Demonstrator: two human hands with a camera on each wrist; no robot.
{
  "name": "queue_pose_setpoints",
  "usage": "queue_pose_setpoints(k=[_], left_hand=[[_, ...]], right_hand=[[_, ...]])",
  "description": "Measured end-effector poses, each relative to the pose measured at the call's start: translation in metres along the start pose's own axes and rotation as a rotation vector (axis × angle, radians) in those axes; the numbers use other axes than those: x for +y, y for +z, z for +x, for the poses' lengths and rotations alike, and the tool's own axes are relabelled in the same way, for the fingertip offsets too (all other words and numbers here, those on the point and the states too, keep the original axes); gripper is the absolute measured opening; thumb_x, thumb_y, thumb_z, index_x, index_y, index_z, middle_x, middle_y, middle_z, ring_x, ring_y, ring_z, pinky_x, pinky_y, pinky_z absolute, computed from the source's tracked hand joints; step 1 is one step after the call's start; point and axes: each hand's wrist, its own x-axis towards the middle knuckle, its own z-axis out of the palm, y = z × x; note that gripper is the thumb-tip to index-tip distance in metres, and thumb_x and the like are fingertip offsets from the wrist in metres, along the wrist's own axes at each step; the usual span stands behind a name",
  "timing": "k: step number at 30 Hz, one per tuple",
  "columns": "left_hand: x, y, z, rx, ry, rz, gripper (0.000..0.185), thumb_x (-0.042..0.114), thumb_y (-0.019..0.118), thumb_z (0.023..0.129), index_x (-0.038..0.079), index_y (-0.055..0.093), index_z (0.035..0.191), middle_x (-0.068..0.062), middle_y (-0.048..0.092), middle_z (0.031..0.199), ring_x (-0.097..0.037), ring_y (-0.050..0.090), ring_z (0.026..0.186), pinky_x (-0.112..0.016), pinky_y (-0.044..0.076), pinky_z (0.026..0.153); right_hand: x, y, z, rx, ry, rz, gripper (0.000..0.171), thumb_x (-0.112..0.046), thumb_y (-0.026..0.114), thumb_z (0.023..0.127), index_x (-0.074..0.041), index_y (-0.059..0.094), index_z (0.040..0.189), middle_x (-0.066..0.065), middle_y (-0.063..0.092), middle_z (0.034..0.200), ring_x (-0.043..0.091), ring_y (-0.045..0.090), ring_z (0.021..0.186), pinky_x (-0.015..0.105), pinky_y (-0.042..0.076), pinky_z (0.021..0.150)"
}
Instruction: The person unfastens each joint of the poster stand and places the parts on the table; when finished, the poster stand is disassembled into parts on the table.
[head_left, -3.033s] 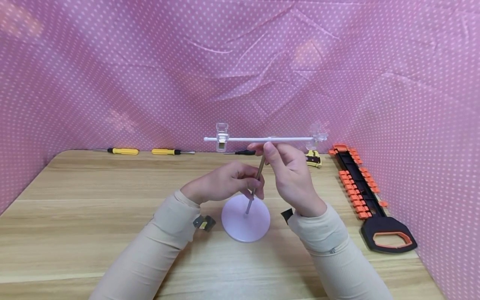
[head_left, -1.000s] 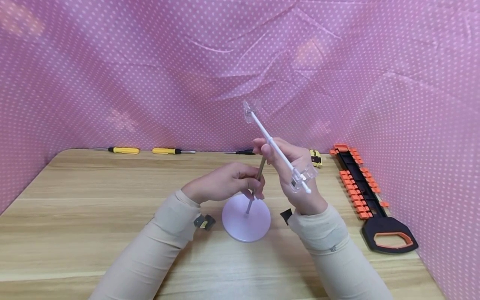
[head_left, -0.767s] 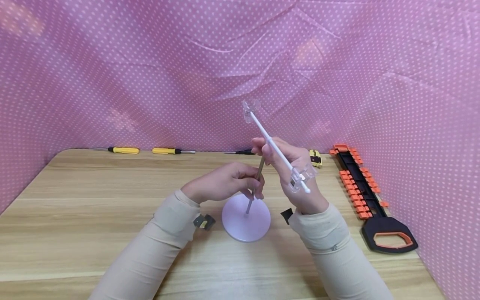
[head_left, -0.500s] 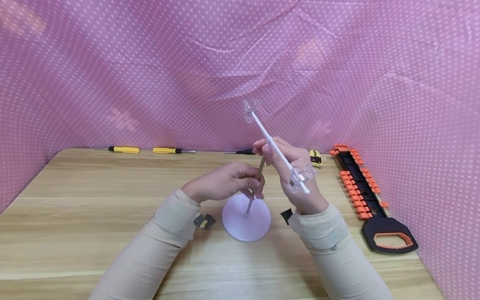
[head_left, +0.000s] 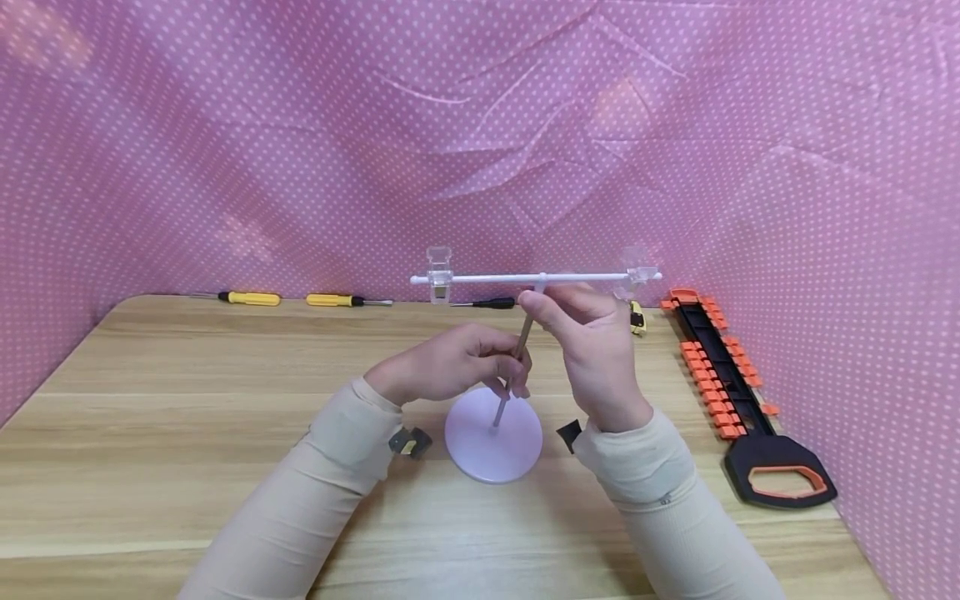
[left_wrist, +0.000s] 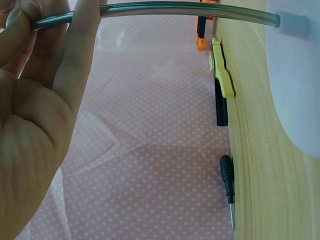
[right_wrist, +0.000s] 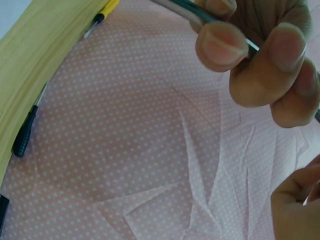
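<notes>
Head view: left hand point(head_left: 450, 367) fingers curled round upright rod point(head_left: 510, 375), right hand point(head_left: 596, 354) pinching its top.

Two yellow screwdrivers point(head_left: 249, 297) are being seen lying along the far edge of the wooden table point(head_left: 150, 433), a black screwdriver point(head_left: 491, 302) resting farther right. An orange-and-black saw-shaped tool point(head_left: 738, 392) is lying along the right edge. Pink dotted cloth point(head_left: 300, 150) is being hung all around.
</notes>
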Motion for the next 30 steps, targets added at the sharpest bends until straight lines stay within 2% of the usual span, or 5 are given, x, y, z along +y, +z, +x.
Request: queue_pose_setpoints(k=[4,9,23,25,30], left_hand=[[-0.0007,-0.0006,-0.0003,-0.006,-0.002,-0.011,0.018,0.005,0.052,0.11,-0.005,0.067,0.105,-0.016,0.075,0.1,-0.036,0.074,0.099,-0.038,0.067,0.087],[-0.0017,-0.001,-0.0004,-0.015,0.002,-0.017,0.019,0.004,0.051,0.11,-0.007,0.066,0.107,-0.018,0.075,0.1,-0.039,0.073,0.101,-0.038,0.067,0.087],[0.0011,0.0001,-0.0004,0.013,-0.039,0.021,0.017,0.005,0.054,0.109,0.0,0.069,0.103,-0.015,0.075,0.098,-0.019,0.074,0.093,-0.042,0.067,0.087],[0.0018,0.0002,-0.0003,0.014,-0.042,0.022,0.017,0.004,0.054,0.109,-0.001,0.07,0.103,-0.013,0.075,0.097,-0.019,0.074,0.093,-0.045,0.067,0.088],[0.002,0.0,-0.0003,0.008,-0.05,0.012,0.017,0.005,0.054,0.109,-0.002,0.069,0.105,-0.013,0.076,0.098,-0.018,0.074,0.094,-0.044,0.067,0.088]], right_hand=[[0.0037,-0.002,0.0012,-0.078,-0.009,0.063,0.007,-0.029,0.077,0.099,-0.029,0.084,0.098,-0.009,0.079,0.095,0.011,0.065,0.09,0.025,0.053,0.083],[0.0068,-0.002,0.0021,-0.14,-0.024,0.101,0.024,-0.051,0.074,0.095,-0.029,0.083,0.1,-0.007,0.077,0.097,0.013,0.066,0.095,0.026,0.051,0.082],[0.0037,0.0004,0.0033,-0.049,-0.076,0.082,0.015,-0.039,0.083,0.089,-0.027,0.085,0.097,-0.003,0.077,0.093,0.013,0.057,0.084,0.023,0.048,0.075],[0.0041,-0.0012,0.0038,-0.069,-0.064,0.117,0.007,-0.029,0.082,0.092,-0.027,0.085,0.098,-0.001,0.077,0.096,0.014,0.06,0.087,0.023,0.049,0.075],[0.0056,-0.0075,0.0059,-0.157,0.017,0.139,0.024,-0.007,0.071,0.1,-0.027,0.084,0.104,-0.001,0.077,0.106,0.016,0.067,0.101,0.024,0.053,0.081]])
